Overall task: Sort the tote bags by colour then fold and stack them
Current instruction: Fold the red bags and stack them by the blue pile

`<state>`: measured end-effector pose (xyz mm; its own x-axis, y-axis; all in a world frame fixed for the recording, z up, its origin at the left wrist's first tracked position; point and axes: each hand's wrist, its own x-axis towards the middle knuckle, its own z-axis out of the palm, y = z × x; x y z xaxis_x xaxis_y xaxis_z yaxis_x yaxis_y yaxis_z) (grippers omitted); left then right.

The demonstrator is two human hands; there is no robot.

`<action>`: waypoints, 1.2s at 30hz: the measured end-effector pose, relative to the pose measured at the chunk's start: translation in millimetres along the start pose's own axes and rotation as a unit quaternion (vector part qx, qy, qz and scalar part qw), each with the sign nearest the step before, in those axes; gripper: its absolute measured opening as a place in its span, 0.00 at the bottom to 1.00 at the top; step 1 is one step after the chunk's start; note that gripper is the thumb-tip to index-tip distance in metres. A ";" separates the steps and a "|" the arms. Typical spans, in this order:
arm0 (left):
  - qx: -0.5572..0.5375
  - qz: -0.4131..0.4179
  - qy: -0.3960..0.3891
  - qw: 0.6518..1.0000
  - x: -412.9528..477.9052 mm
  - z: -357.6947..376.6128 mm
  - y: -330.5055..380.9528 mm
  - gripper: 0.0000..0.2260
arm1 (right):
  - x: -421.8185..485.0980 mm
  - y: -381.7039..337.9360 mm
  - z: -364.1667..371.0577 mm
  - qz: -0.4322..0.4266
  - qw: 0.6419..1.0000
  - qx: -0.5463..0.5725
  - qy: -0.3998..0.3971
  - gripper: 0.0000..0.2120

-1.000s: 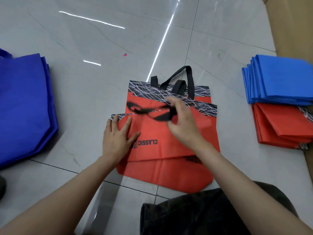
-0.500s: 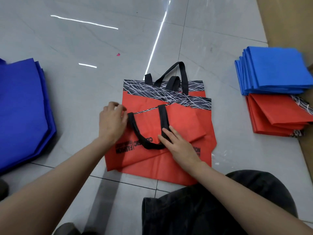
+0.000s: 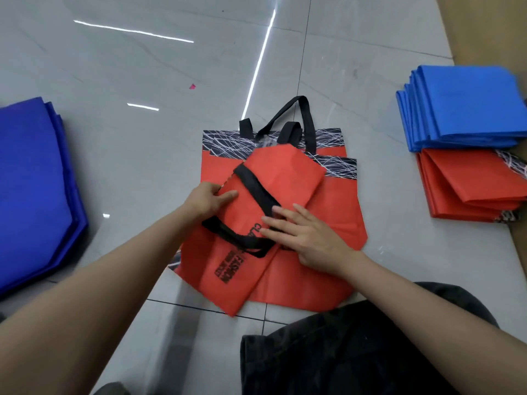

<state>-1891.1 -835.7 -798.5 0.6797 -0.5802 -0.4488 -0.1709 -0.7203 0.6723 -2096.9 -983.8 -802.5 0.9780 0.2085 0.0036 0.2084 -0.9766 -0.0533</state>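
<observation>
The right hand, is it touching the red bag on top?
Touching. The head view shows the right hand lying flat on the top red bag, fingers straight.

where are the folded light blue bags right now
In the head view the folded light blue bags sit on the floor at the far right, just beyond the folded red bags and beside the brown board.

The arms [image 3: 114,280] are bare as far up as one sees, the left hand [image 3: 209,199] and right hand [image 3: 308,238] uncovered; the person wears faded black trousers [image 3: 356,352].
</observation>
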 end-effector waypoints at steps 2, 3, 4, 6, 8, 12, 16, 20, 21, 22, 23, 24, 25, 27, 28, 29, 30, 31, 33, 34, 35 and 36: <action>-0.125 -0.052 0.016 0.991 -5.5 -1.9 -4.6 0.13 | -6.2 -2.6 1.8 -0.030 0.999 -0.002 -0.021 0.34; -0.184 -0.088 0.006 0.979 -7.6 -3.9 -5.9 0.13 | -9.9 -3.1 4.2 -0.023 0.999 0.006 -0.026 0.34; -0.228 -0.120 -0.013 0.966 -9.0 -5.7 -6.4 0.13 | -13.1 -2.4 7.4 -0.003 1.000 0.017 -0.023 0.33; -0.262 -0.164 -0.047 0.950 -12.0 -9.2 -4.7 0.13 | -15.2 -1.1 11.3 0.053 0.998 0.032 -0.011 0.30; -0.283 -0.199 -0.066 0.936 -15.0 -9.5 -1.4 0.12 | -12.0 -1.7 14.9 0.096 0.994 0.047 -0.002 0.33; -0.294 -0.142 -0.057 0.944 -19.4 -6.8 -9.1 0.11 | -7.6 -5.5 23.3 0.114 0.987 0.117 -0.007 0.28; -0.074 0.171 0.091 0.978 -25.6 -17.6 -45.0 0.21 | -9.8 4.1 25.8 0.145 0.973 0.179 -0.004 0.28; 0.252 0.396 0.026 0.883 -19.9 -29.1 -69.3 0.28 | -5.7 9.7 31.5 0.149 0.959 0.235 0.048 0.26; 0.261 0.399 0.004 0.879 -17.2 -29.5 -69.9 0.25 | -3.9 8.7 30.6 0.154 0.952 0.256 0.068 0.26; 0.248 0.389 -0.008 0.887 -16.1 -29.5 -68.5 0.24 | -2.7 7.5 29.9 0.161 0.942 0.279 0.090 0.27; 0.214 0.375 -0.015 0.902 -15.9 -28.6 -64.8 0.24 | -1.6 6.2 28.6 0.168 0.933 0.300 0.109 0.27; 0.156 0.358 -0.014 0.921 -17.0 -26.2 -61.5 0.23 | -0.6 5.1 27.3 0.177 0.920 0.324 0.128 0.25; 0.088 0.336 -0.004 0.938 -19.3 -22.8 -56.6 0.20 | 1.2 2.5 22.2 0.202 0.903 0.347 0.149 0.19; -0.024 0.267 0.041 0.963 -19.1 -15.2 -41.6 0.08 | 8.7 -1.2 15.3 0.296 0.856 0.381 0.183 0.10; -0.057 0.222 0.066 0.971 -15.3 -10.2 -34.8 0.11 | 14.7 -1.6 13.5 0.342 0.829 0.394 0.200 0.17; -0.072 0.178 0.087 0.978 -11.2 -4.8 -30.4 0.18 | 21.0 -1.5 12.6 0.382 0.804 0.404 0.210 0.21; -0.078 0.142 0.107 0.981 -7.0 -0.2 -26.5 0.22 | 28.0 -1.0 10.7 0.415 0.781 0.410 0.224 0.22; -0.077 0.118 0.134 0.981 -2.3 4.1 -22.4 0.25 | 35.4 0.6 9.4 0.440 0.762 0.412 0.239 0.22; -0.047 0.073 0.173 0.981 4.5 9.6 -13.9 0.27 | 50.3 6.3 8.5 0.488 0.729 0.405 0.257 0.23; -0.026 0.044 0.189 0.981 7.2 11.9 -10.2 0.27 | 57.7 9.6 7.9 0.513 0.718 0.395 0.255 0.24; -0.002 0.019 0.205 0.978 9.7 14.1 -6.7 0.27 | 64.4 12.8 6.9 0.534 0.714 0.380 0.247 0.24; 0.019 -0.001 0.219 0.976 11.4 16.3 -2.9 0.27 | 70.3 15.9 6.4 0.553 0.714 0.361 0.234 0.24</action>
<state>-1894.5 -846.4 -815.2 0.9182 -0.3668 -0.1494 -0.1906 -0.7399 0.6452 -2024.9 -984.3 -809.5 0.4713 -0.8745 -0.1145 -0.5860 -0.2135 -0.7817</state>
